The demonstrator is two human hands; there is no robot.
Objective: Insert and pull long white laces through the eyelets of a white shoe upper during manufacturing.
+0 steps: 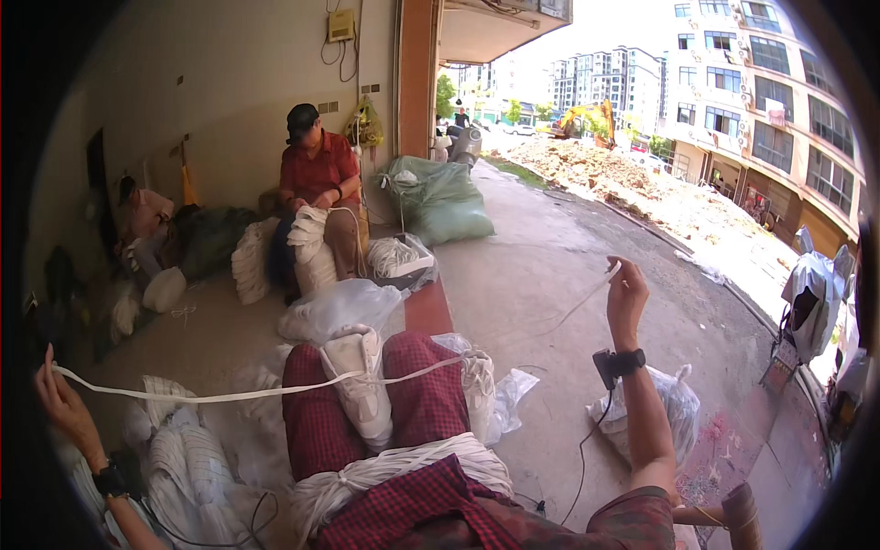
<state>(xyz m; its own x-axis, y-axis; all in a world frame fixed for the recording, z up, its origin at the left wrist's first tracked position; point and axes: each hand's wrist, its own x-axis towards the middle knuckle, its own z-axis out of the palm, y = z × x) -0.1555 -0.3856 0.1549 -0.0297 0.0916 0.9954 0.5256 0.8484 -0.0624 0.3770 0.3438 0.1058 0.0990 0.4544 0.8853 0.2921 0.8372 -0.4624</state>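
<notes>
A white shoe (357,385) stands between my knees, its toe toward me. A long white shoelace (229,399) is stretched out to both sides of it, one length to the far left and the other to the right. At the left rim, my left hand (66,403) holds one length between thumb and fingers, the fingertips pointing up. My right hand (628,295), raised out to the right, pinches the other end of the lace. A thick bundle of white laces (403,477) lies across my lap on a dark red checked cloth (412,509).
Stacked white shoes (192,463) stand by my left leg, another shoe (478,390) by my right knee. Plastic bags (665,412) lie around. Ahead, a seated person (321,179) handles white shoes near a large green sack (438,203). A black cable (583,467) hangs from my right wrist.
</notes>
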